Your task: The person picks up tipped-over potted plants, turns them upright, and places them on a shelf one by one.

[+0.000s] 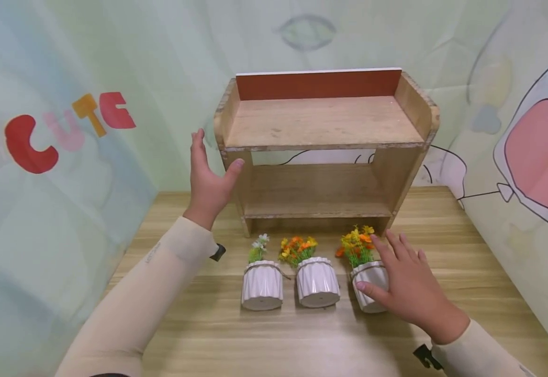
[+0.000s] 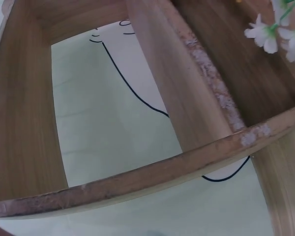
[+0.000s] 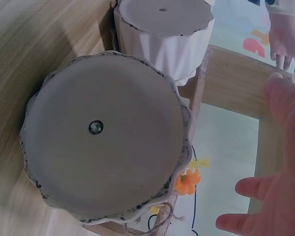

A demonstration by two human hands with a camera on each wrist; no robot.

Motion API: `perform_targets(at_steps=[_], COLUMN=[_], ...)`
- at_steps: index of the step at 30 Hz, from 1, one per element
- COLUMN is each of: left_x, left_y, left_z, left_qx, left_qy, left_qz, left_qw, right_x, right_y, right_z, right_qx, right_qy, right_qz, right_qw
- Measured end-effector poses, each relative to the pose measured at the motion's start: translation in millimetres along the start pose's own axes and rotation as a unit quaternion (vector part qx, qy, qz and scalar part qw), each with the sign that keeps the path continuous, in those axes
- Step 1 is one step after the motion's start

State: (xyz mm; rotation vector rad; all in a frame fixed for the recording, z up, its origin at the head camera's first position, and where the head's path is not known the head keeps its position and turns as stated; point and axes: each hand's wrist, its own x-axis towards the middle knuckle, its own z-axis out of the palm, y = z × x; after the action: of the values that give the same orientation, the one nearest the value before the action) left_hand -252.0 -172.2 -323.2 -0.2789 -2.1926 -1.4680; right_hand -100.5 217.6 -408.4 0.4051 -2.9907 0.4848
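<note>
My left hand point(image 1: 209, 186) is raised beside the left side of a two-tier wooden shelf point(image 1: 321, 125), fingers straight and thumb spread. Over the rightmost white fluted flower pot point(image 1: 367, 293) hovers my right hand point(image 1: 407, 283), its fingers spread. That pot lies on its side with yellow and orange flowers point(image 1: 356, 246) toward the shelf. In the right wrist view its round base point(image 3: 105, 147) with a small hole faces the camera. A middle pot point(image 1: 317, 283) with orange and yellow flowers and a left pot point(image 1: 262, 285) with white flowers point(image 1: 260, 243) lie beside it.
The shelf stands at the back of the wood-grain table point(image 1: 283, 345), close to a printed backdrop point(image 1: 184, 63). Side walls of the same cloth flank the table, with colourful letters point(image 1: 31, 144) on the left and a pink balloon shape point(image 1: 544, 157) on the right.
</note>
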Motion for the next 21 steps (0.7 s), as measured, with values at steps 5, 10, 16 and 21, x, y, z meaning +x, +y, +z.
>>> perform_targets(at_steps=[5,10,16,21], left_x=[14.3,28.5,42.3,53.1], left_y=[4.3,10.1,16.7,16.7], left_z=[4.4,8.1,11.7,16.7], left_qx=[-0.027,-0.079,-0.108,-0.103], left_qy=[-0.008,-0.016,-0.01,-0.005], left_qz=[-0.021,-0.032,-0.059,-0.103], left_qw=[0.9994,0.9963,0.9924,0.9892], right_x=[0.6,2.0,5.4,6.3], right_y=[1.5,3.1,2.7,3.1], right_z=[1.5,2.5,2.5,2.8], right_qx=[0.002,0.001,0.011,0.019], right_qy=[-0.007,-0.012,-0.015,-0.02], right_qz=[0.004,0.012,0.021,0.033], right_qw=[1.0,0.9999,0.9996,0.9991])
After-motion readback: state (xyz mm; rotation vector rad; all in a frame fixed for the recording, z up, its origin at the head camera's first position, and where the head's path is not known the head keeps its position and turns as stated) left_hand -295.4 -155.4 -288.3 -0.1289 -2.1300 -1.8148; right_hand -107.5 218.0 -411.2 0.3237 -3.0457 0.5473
